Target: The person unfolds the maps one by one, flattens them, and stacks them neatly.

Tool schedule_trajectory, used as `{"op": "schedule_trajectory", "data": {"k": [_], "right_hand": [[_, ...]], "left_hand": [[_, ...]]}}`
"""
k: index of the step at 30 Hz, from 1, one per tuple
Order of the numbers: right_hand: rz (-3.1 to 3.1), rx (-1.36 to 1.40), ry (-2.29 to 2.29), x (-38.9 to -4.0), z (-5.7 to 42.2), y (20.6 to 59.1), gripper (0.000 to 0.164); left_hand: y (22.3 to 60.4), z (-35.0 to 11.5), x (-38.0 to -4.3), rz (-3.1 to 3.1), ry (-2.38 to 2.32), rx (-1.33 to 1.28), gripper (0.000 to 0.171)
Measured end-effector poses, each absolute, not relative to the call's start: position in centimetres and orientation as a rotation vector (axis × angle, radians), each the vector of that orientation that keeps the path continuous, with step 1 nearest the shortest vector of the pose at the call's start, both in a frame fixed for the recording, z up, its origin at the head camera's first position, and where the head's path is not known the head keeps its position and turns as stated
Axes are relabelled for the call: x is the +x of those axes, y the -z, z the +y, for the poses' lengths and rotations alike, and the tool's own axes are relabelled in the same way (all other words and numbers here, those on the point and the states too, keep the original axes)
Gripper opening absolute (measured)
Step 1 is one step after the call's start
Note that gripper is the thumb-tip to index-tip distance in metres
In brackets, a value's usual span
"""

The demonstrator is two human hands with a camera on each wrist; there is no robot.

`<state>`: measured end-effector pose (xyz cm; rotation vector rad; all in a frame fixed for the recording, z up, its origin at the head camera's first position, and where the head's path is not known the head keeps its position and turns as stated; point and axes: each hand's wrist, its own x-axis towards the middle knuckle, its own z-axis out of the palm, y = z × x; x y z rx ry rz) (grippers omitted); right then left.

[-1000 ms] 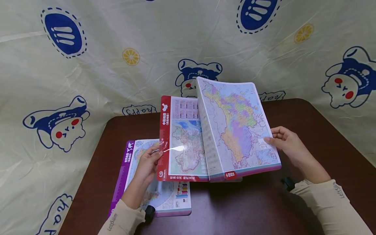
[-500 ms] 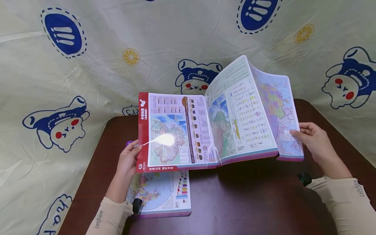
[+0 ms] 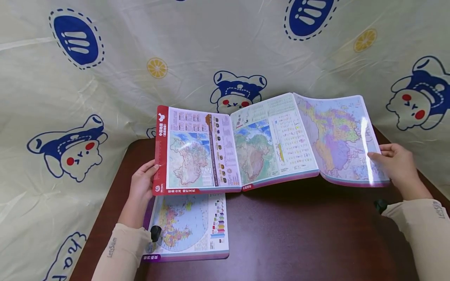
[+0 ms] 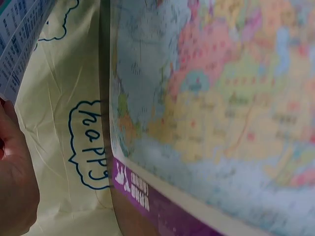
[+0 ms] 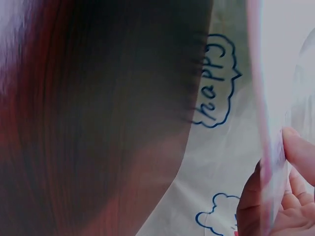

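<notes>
A folding map of three joined panels is spread out above the table, its panels bent at the folds. My left hand pinches the red left border, thumb on the front. On the far right my right hand grips the edge of the last panel, thumb in front and fingers behind, as the right wrist view also shows on the panel edge. Beneath the left panel lies a second map with a purple border, partly covered by the raised map and my left forearm. The left wrist view shows this purple-bordered map close up.
The dark brown table has rounded far corners. Behind it hangs a pale cloth backdrop printed with blue cartoon bears and orange slices. Each wrist carries a small black device at the cuff.
My hands have moved apart, left hand leftward and right hand rightward. The map has unfolded from overlapping panels to three spread panels. The purple-bordered map stays on the table.
</notes>
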<state>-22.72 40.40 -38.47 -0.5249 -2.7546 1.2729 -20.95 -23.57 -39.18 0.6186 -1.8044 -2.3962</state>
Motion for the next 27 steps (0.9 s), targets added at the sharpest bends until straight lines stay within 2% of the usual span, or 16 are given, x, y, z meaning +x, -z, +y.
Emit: {"op": "schedule_trajectory", "data": {"k": [6, 14, 27], "right_hand": [[-2.742, -0.540, -1.164, -23.4, 40.3, 38.1, 0.067], [-2.719, -0.550, -1.064, -24.5, 39.8, 38.8, 0.057], [-2.718, -0.525, -0.991, -25.9, 38.9, 39.8, 0.047]], "left_hand": [[39.1, -24.9, -21.5, -1.804, 2.352, 0.679, 0.033], [39.5, -25.5, -22.5, -1.894, 2.251, 0.741, 0.041], [40.8, -25.9, -23.9, -1.986, 2.165, 0.794, 0.039]]}}
